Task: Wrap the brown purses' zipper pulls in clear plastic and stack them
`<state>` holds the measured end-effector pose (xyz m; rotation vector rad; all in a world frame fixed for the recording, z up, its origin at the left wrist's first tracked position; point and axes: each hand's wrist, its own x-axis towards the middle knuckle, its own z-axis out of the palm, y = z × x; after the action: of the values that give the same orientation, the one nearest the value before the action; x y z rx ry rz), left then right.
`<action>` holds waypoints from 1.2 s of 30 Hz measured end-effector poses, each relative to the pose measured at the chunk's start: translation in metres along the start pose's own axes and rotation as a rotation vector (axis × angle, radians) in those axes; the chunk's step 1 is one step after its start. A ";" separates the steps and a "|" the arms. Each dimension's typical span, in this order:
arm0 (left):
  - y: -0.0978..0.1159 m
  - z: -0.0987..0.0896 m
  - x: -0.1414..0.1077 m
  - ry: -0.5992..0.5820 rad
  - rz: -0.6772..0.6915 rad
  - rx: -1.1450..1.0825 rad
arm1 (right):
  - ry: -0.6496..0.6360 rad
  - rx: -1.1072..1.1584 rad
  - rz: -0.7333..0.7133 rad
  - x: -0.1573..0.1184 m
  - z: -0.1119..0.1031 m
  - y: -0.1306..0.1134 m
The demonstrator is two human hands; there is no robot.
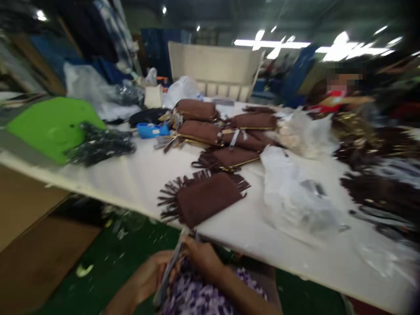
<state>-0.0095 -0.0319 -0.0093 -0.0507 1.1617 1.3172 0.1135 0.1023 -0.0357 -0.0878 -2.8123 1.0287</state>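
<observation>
Below the table's front edge, both hands are together over my lap. My left hand (151,273) is closed around a long thin grey item (169,273), which slants upward; blur hides its exact kind. My right hand (204,259) is closed at the upper end of the same item, its fingertips partly hidden. Just beyond them on the table lies a brown fringed pouch (210,197), flat, with its fringe spread to the left and right. Neither hand visibly touches this pouch.
Several brown zipped pouches (198,131) are piled farther back on the white table (147,175). Clear plastic bags (295,201) lie to the right, near dark fringed pieces (383,192). A green sheet (55,124) and black plastic (101,144) sit left. A person (341,96) is at right.
</observation>
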 end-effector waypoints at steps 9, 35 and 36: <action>-0.029 -0.040 -0.011 -0.140 -0.029 -0.214 | 0.073 0.228 0.287 -0.042 -0.004 0.028; -0.040 -0.040 0.001 0.080 0.198 0.243 | 0.205 0.353 0.577 -0.011 -0.067 0.039; -0.042 -0.042 0.000 0.063 0.200 0.242 | 0.202 0.348 0.583 -0.011 -0.065 0.040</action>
<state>-0.0038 -0.0716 -0.0528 0.2062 1.4009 1.3474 0.1351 0.1735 -0.0135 -0.9526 -2.4231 1.5017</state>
